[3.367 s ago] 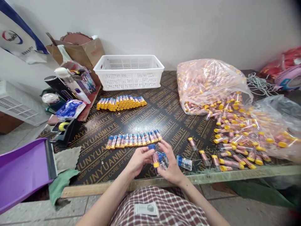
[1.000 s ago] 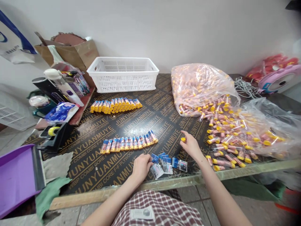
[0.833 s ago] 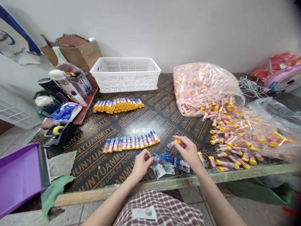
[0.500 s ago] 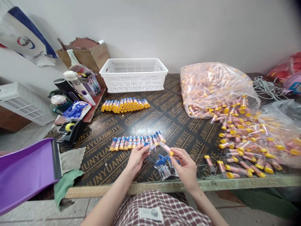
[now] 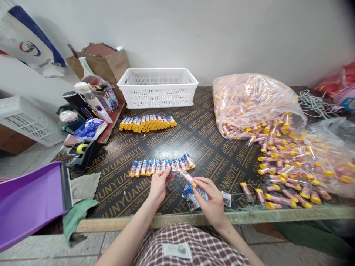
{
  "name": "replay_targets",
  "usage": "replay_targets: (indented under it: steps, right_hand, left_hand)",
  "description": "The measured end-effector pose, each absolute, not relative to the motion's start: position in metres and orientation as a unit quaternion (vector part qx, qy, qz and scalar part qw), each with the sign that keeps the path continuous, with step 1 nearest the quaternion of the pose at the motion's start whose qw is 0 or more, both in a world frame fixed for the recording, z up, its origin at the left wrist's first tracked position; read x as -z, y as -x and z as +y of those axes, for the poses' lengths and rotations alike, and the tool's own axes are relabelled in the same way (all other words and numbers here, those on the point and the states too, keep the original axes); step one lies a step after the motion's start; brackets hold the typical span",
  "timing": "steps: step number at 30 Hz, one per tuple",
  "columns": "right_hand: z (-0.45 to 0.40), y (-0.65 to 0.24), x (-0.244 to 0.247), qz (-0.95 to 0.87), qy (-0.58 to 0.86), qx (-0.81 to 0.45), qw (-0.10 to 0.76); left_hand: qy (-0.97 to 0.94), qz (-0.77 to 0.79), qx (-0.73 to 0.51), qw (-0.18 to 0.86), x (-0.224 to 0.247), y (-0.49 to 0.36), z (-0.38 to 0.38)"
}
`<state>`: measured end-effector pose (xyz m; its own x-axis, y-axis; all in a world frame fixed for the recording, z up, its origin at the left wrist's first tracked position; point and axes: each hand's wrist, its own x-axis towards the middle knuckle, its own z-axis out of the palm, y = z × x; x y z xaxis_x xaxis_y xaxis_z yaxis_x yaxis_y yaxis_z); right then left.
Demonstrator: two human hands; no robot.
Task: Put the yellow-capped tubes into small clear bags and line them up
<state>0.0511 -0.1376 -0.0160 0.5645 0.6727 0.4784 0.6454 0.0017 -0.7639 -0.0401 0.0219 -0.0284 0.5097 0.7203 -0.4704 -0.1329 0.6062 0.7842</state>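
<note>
My left hand (image 5: 161, 185) is closed, pinching a small clear plastic sleeve (image 5: 175, 170) that is partly hidden by the fingers. Between thumb and fingers of my right hand (image 5: 211, 199) is a clear tube (image 5: 186, 178) with a yellow cap and pinkish contents. Its far end meets the sleeve; whether it is inside, I cannot tell. Under my right hand lies a loose pile of flat printed sleeves (image 5: 192, 199) with blue ends. Just beyond my left hand runs a row of tubes in blue printed sleeves (image 5: 149, 167).
Farther back are more sleeved tubes (image 5: 148, 123) and a white plastic basket (image 5: 159, 96). A clear bag (image 5: 249, 96) spills many yellow-capped tubes (image 5: 288, 162) at right. At left stand a tape dispenser (image 5: 83, 157), bottles (image 5: 88, 96) and a purple dustpan (image 5: 30, 203).
My right hand has moved left with the tube, bringing its far end to the sleeve. My left hand has shifted slightly, uncovering less of the sleeve. More of the sleeve pile's right side shows.
</note>
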Motion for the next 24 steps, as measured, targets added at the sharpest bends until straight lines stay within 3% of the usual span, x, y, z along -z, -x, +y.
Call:
replay_targets:
  steps: [6, 13, 17, 24]
  right_hand:
    - [-0.135, -0.048, 0.025, -0.453, 0.697, -0.127, 0.541]
    - [-0.132, -0.056, 0.025, -0.502, 0.69, -0.099, 0.512]
    - [-0.13, -0.061, 0.021, -0.546, 0.651, -0.154, 0.505]
    - [-0.129, -0.06, 0.026, -0.533, 0.606, -0.219, 0.547]
  left_hand:
    - [-0.386, 0.336, -0.241, 0.825, 0.021, 0.038, 0.011]
    - [-0.415, 0.275, -0.11, 0.86, 0.01, 0.043, 0.002]
    - [-0.433, 0.246, -0.036, 0.866, 0.01, 0.045, -0.005]
    - [-0.422, 0.263, -0.027, 0.867, 0.012, 0.045, -0.012]
